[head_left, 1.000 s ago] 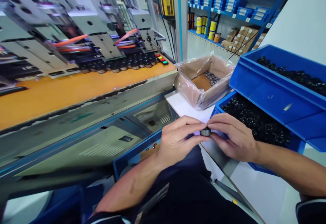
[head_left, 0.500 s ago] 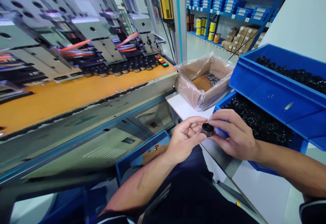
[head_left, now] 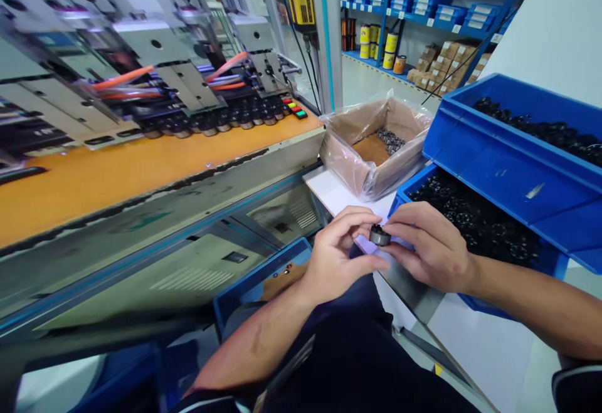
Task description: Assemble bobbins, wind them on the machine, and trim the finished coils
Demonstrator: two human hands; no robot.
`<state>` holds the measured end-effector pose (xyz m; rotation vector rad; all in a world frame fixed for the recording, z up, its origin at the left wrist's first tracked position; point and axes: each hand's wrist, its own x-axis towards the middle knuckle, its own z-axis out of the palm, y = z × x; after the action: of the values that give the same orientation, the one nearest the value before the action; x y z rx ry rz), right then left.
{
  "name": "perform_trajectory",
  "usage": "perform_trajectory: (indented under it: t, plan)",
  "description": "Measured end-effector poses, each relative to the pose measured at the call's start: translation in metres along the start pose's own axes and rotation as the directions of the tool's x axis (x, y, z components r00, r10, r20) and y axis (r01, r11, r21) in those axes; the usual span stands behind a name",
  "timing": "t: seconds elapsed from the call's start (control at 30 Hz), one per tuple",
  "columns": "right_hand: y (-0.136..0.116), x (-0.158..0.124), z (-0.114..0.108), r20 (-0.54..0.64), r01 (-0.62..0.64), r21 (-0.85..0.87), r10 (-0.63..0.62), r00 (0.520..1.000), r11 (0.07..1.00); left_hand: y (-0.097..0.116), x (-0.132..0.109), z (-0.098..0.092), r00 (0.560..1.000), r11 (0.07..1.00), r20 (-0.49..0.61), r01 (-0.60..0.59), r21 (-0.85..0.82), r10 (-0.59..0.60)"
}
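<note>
A small round part, black on top with a grey metal ring below, is between my two hands. My right hand pinches it from the right with thumb and fingers. On its other side, my left hand has its fingertips at the part's upper left edge, while the thumb is spread away below it. A lower blue bin full of black parts lies behind my right hand. Beyond my hands stands a plastic-lined carton with small metallic parts inside.
An upper blue bin with black parts rests over the lower one. At left, a machine with an orange worktop carries a row of dark parts. Another blue bin sits below my left forearm. Shelves stand at the back.
My left thumb has moved off the part and opened downward. The part now sits more upright, its metal ring showing, and has shifted slightly up and left.
</note>
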<state>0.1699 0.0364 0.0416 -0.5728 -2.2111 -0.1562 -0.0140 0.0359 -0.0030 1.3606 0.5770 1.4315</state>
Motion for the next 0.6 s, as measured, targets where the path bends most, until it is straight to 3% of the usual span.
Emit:
perform_trajectory:
  t: [0.13,0.2,0.27,0.37,0.47,0.6]
  plan:
    - [0.003,0.001,0.002,-0.021,-0.009,0.010,0.010,1.000,1.000,-0.006,-0.001,0.005,0.954,0.901,0.096,0.299,-0.315,-0.284]
    - [0.003,0.003,0.002,-0.026,-0.047,0.079,0.049,0.998,0.996,-0.008,-0.001,0.004,0.922,0.831,0.152,0.386,-0.402,-0.355]
    - [0.002,0.004,0.001,-0.016,-0.072,0.129,0.074,0.997,0.989,-0.009,-0.003,0.002,0.911,0.818,0.155,0.411,-0.403,-0.381]
    - [0.002,0.003,0.001,-0.010,-0.092,0.134,0.094,0.996,0.987,-0.008,-0.004,-0.004,0.951,0.907,0.127,0.306,-0.290,-0.281]
    - [0.005,0.001,0.005,0.014,-0.101,0.123,0.100,0.995,0.987,-0.007,-0.006,-0.007,0.989,0.991,0.088,0.125,-0.041,-0.121]
    - [0.004,0.006,-0.009,0.086,-0.087,0.111,0.078,0.993,0.990,-0.001,-0.005,-0.013,0.998,0.949,0.052,0.001,0.314,-0.018]
